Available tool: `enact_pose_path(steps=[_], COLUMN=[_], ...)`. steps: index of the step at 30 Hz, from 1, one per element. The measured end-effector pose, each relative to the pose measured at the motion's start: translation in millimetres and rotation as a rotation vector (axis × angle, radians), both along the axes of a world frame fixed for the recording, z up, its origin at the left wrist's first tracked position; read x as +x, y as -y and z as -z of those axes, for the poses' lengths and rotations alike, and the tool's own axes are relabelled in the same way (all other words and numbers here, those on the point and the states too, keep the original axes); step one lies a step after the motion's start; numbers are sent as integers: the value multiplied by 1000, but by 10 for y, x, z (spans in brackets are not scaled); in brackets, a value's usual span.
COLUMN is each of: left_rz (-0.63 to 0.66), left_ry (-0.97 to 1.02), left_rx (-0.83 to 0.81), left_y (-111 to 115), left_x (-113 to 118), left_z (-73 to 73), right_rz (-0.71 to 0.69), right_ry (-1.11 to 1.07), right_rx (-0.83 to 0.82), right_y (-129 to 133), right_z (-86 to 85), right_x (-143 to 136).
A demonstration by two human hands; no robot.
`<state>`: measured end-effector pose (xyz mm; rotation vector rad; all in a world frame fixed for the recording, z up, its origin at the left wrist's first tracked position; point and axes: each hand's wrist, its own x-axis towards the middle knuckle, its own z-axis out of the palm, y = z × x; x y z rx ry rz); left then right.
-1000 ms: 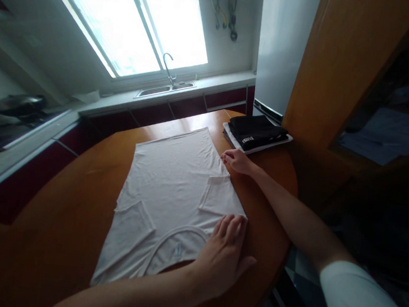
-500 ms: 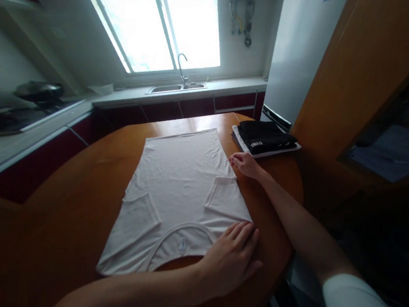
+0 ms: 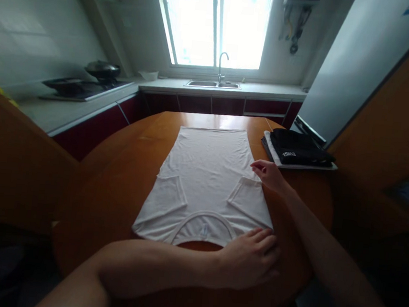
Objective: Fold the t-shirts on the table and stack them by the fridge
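A white T-shirt [image 3: 210,168] lies spread on a round wooden table [image 3: 115,178], neckline toward me and both short sleeves folded inward over the body. My left hand [image 3: 248,260] reaches across below the neckline. Its fingers rest on the shirt's near right shoulder corner, slightly bent, with the thumb apart and blurred. Farther up, my right hand [image 3: 269,175] is at the shirt's right side edge, just above the right sleeve. Its thumb and fingertips are pinched together on the fabric there.
A stack of folded clothes [image 3: 299,149], black on top, lies at the table's back right, near the fridge [image 3: 357,67]. Beyond the table are a counter with a sink [image 3: 213,84] and faucet, and a stove with pans [image 3: 102,70] at left.
The view has swung left and levelled, so the scene sits farther right. My hands stay at the same spots on the T-shirt, which lies as before.
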<state>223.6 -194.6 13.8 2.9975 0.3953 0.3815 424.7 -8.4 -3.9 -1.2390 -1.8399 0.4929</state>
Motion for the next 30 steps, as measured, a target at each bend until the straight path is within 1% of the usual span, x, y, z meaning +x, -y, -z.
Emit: enact_pose_path(steps=[2, 4, 7, 9, 15, 21, 23, 26, 28, 30], left_rz=[27, 11, -113, -162, -122, -78, -63, -49, -47, -47], left_ry=[17, 44, 84, 77, 34, 23, 33, 43, 47, 47], left_rx=[-4, -6, -8, -28, -71, -80, -71, -54, -49, -44], left_y=[-5, -14, -51, -85, -132, -143, -150, -158, -160, -159], left_x=[0, -3, -12, -19, -26, -32, -30, -28, -27, -27], left_z=[8, 7, 11, 31, 106, 109, 114, 125, 128, 125], right_rz=[-35, -71, -84, -71, -51, -56, -30, 105, 170, 169], right_ry=[40, 52, 32, 22, -4, -13, -15, -14, 39, 144], right_rx=[3, -4, -21, -33, -43, -63, -46, 47, 111, 128], right_y=[46, 74, 73, 55, 23, 18, 23, 59, 96, 125], right_z=[-33, -49, -36, -19, -20, -22, -16, -17, -14, 11], right_x=[-54, -92, -104, -84, -25, -20, -36, -123, -218, -316])
